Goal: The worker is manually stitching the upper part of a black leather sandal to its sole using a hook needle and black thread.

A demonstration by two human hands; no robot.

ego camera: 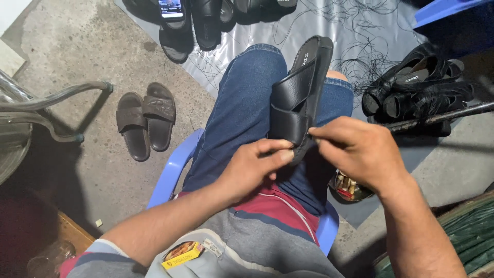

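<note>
I see the black sandal (301,98) lying on my lap in the middle of the frame. My left hand (252,170) grips its near end, and my right hand (360,152) pinches its edge with fingers together. Finished-looking sandals (417,87) pile at right, so I think this one is still being worked on.

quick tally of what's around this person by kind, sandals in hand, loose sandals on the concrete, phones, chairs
Black sandal held on the lap by the left hand and right hand: 1
Brown slide sandals lying on the concrete: 2
Phone resting on a sandal at the top: 1
Blue plastic chair the person sits on: 1
Total: 5
The black sandal pile at right overlaps too much to count.
</note>
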